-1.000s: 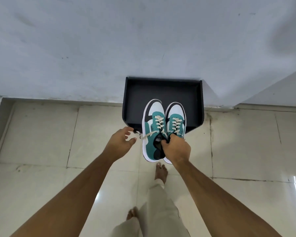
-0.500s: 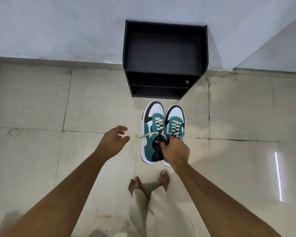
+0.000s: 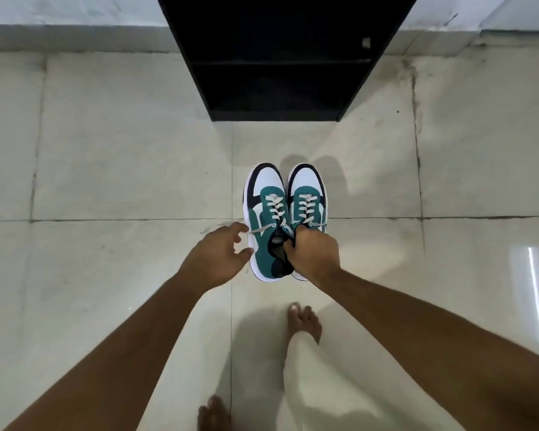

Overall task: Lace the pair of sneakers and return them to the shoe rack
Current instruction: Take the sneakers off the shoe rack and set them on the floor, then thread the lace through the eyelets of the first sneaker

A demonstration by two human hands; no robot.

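Note:
A pair of teal, white and navy sneakers (image 3: 273,200) with cream laces hangs side by side above the tiled floor, toes pointing at the rack. My right hand (image 3: 315,255) is shut on the inner collars of both shoes, pinching them together. My left hand (image 3: 221,255) is spread open just left of the left shoe, its fingertips touching a loose lace end (image 3: 257,230). The black shoe rack (image 3: 280,57) stands against the wall straight ahead, its open shelves dark and bare.
Pale glossy floor tiles (image 3: 106,150) spread all around, with a grey skirting strip (image 3: 59,37) along the wall. My bare feet (image 3: 304,320) and light trousers (image 3: 339,384) are below the shoes. A bright reflection (image 3: 537,293) lies on the floor at right.
The rack has come much closer and slid up to the top of the view. The sneakers hang lower, over the floor. My left hand has closed in on the left shoe's lace.

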